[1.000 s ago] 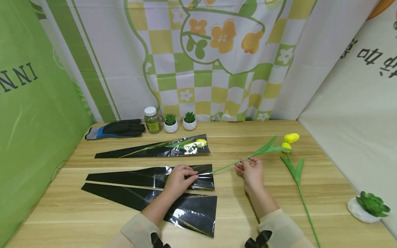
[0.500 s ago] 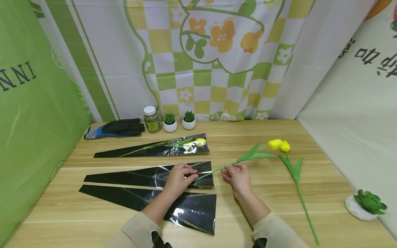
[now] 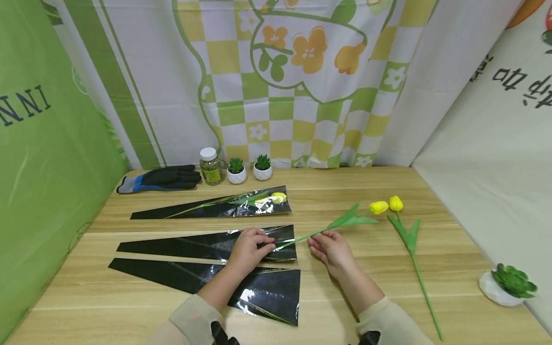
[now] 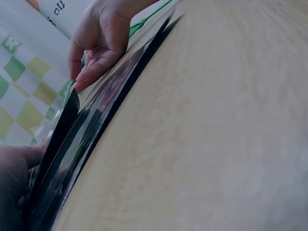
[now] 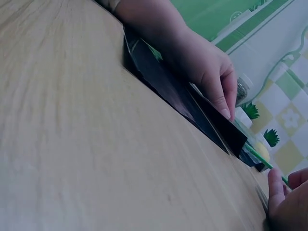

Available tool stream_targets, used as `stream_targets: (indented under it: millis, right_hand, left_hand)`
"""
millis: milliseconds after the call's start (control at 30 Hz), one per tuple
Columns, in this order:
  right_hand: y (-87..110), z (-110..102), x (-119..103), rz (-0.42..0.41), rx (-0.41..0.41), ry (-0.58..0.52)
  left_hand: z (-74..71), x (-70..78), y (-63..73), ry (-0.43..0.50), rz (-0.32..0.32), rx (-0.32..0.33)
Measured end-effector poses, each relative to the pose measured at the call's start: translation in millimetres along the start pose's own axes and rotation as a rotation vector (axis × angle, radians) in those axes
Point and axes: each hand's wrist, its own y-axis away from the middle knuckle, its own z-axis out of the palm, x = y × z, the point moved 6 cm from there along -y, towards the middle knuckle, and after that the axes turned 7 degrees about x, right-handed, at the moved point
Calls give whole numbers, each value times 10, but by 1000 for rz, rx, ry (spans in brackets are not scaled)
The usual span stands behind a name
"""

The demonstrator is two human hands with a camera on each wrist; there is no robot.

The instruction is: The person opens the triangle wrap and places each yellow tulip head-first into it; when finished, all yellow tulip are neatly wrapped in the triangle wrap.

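Observation:
My right hand [image 3: 334, 251] pinches the green stem of a yellow artificial tulip [image 3: 345, 218]. The stem's lower end lies inside the mouth of the middle black flower sleeve [image 3: 181, 244]; the bloom points right. With thumb and fingers, my left hand [image 3: 252, 249] holds that sleeve near its open end. In the right wrist view, the sleeve's upper layer [image 5: 231, 130] stands lifted beside the left fingertips. Nearer me lies another black sleeve [image 3: 276, 292], partly under my left forearm. A second yellow tulip [image 3: 414, 258] rests on the table to the right of my right hand.
Behind the hands lies a black sleeve [image 3: 207, 206] with a tulip inside. Along the table's back are a work glove [image 3: 164, 178], a lidded jar [image 3: 210, 167] and two small potted plants [image 3: 236, 171]. A succulent pot [image 3: 502, 290] stands at the right edge.
My right hand has moved left, sliding the tulip stem further into the middle sleeve. The bloom has shifted left and dipped toward me. My left hand has stayed in place.

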Motion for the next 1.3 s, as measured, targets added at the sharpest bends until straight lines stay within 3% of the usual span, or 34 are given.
stream_targets:
  millis: [300,600,733,933,1100,1167,1300]
  right_hand:
    - [83,-106,23,82,-128,57]
    - [97,-189,-82,45,-179,179]
    - [29,-278,-296,-123,-168,377]
    - [-100,-385,-650,-545,-83,921]
    - [-195,-363,-733,-855,-173,1254]
    - [-225,-356,-735,-906,-223,1339]
    - [-280,-370,-723,-885,-286,1434]
  left_hand:
    - [4,0,-6,0,8,-4]
    - [1,-6,-8,-2,6,-6]
    - [2,-11,-9,7,3,-8]
    - [-3,-16,-7,1,7,0]
    - [-7,-16,-2,10,6,2]
    - [-6,-17,-1,13,6,1]
    - [-5,-20,-5,16,8,4]
